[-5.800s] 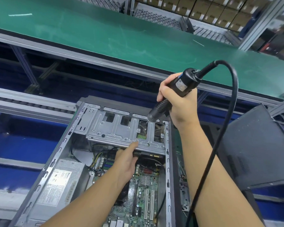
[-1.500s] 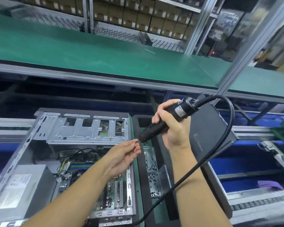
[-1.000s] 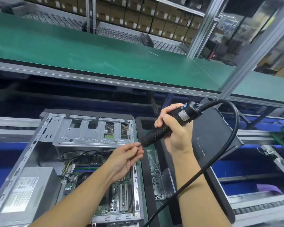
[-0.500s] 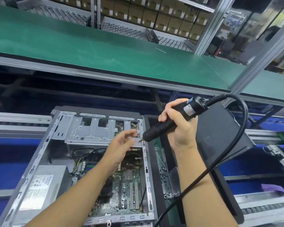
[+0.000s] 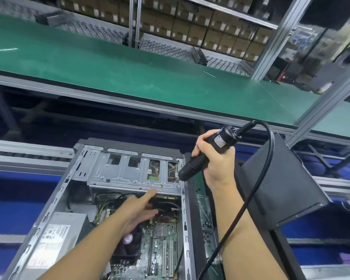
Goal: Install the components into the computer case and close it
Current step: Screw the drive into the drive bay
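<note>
**Desk:** Where was the computer case when the shutter fell?

**Photographer:** The open computer case lay flat on the line, directly below both hands. The right hand was wrapped round a black electric screwdriver, its tip angled down at the right near corner of the metal drive cage. The left hand held nothing. Its forefinger stretched out to the cage's near edge, and the other fingers were loosely bent above the circuit board. Whether the fingertip touched metal could not be told.

**Desk:** Any writing legible?

**Photographer:** None. A white label on the power supply and a small sticker on the screwdriver were both too blurred to read.

**Desk:** And the count?

**Photographer:** One case, one screwdriver trailing one black cord, two hands, and four cut-outs across the cage's top. One black side panel stood tilted just right of the case. A green belt ran behind.
</note>
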